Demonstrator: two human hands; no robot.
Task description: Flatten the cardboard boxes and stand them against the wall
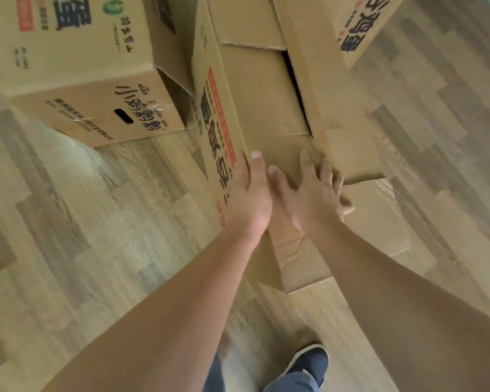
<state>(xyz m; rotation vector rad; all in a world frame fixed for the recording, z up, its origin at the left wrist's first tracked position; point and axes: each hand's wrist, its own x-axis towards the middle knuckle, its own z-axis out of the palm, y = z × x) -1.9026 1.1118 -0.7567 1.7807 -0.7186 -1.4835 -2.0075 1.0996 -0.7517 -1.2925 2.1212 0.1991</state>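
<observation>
A brown cardboard box [255, 94] with red and black print lies in the middle of the floor, its flaps loose and a dark gap showing at its right. My left hand [248, 193] grips its near left edge, thumb on top. My right hand [311, 193] lies flat on the near flap with fingers spread. A lower flap [371, 222] sticks out toward me under my right forearm. A second printed box [82, 66] stands whole at the left. A third box [362, 21] leans in at the top right.
Wood-pattern plank floor [82, 236] surrounds the boxes. My foot in a dark shoe [309, 363] stands on the floor near the bottom edge, close to the flap. No wall is in view.
</observation>
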